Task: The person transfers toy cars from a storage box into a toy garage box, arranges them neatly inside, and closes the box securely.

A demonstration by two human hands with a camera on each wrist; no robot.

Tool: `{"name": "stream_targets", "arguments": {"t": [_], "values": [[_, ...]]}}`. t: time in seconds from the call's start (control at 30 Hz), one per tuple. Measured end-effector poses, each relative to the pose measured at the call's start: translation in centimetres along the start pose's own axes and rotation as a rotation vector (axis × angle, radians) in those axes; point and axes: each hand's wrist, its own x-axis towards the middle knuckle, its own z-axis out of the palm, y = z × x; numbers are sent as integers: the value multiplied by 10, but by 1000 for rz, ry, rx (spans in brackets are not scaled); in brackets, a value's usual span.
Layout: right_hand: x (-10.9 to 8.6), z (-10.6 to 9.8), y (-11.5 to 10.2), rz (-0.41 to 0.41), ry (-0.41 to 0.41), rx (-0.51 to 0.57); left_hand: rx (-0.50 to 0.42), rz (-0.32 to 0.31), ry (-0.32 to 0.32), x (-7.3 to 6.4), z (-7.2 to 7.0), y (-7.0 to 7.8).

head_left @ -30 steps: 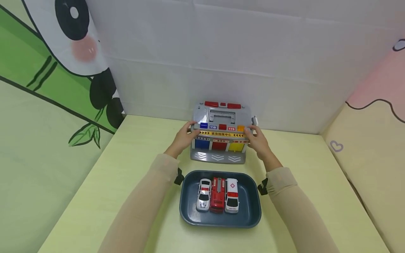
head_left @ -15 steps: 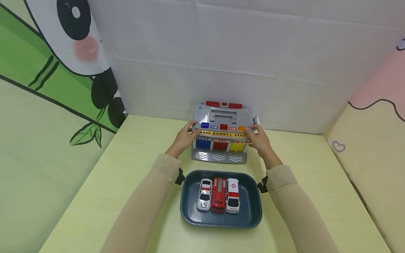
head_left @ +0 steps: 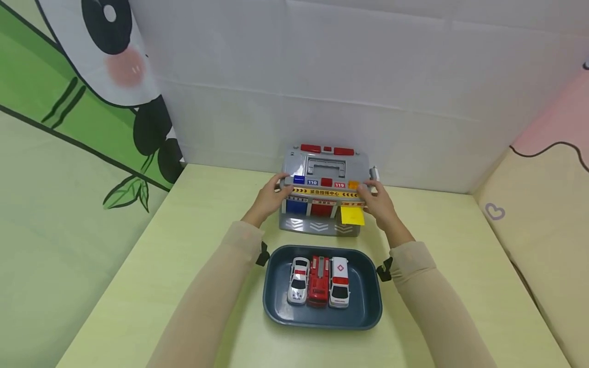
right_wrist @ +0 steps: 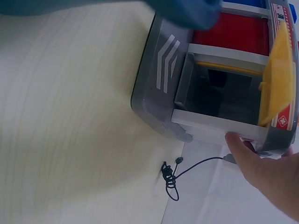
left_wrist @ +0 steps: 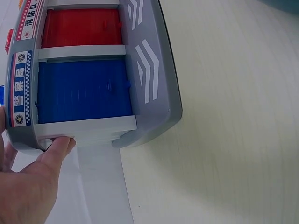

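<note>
A white cloth (head_left: pixel 322 76) forms the wall behind, meeting the back edge of the pale yellow-green tabletop (head_left: pixel 147 286). A dark blue tray (head_left: pixel 365 286) with rounded corners lies well forward of that back edge, about midway between the tabletop's left and right edges. Between the tray and the back edge stands a grey toy garage (head_left: pixel 325 192), upright, its front ramp facing the tray and apart from it; both tabletop back corners are well away to the sides.

Two hands hold the garage by its ends. The left hand (head_left: pixel 267 201) grips the left end of the roof, and the right hand (head_left: pixel 381 206) grips the right end, fingers curled at the eaves.

In the tray, side by side, lie a red truck (head_left: pixel 318 281) in the middle, a white van (head_left: pixel 339 282) with a red cross to its right, and a white car (head_left: pixel 298 281) to its left.

The garage's blue door (left_wrist: pixel 84 91) and red door (left_wrist: pixel 81 28) are down; the yellow door (right_wrist: pixel 280 74) is swung up and outward, showing a dark bay. A thin black cord (right_wrist: pixel 170 177), bunched in loops, lies near the tabletop's back edge, just beside the garage's right end.
</note>
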Motion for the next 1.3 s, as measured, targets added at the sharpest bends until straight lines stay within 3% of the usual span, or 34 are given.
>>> {"name": "stream_targets", "arguments": {"t": [0.2,0.43,0.7,1.3], "values": [[-3,-2,1,8,-28,-1,4,-3,-1,-2,-1,2],[-16,-6,0,12,-73,-178,-1,-8,-6,-3,-2,1],[-38,-10,3,-12,-96,-300,-1,-13,-1,-3,-2,0],[-77,-14,14,-25,-100,-313,-9,-15,-16,-3,-2,1]]}}
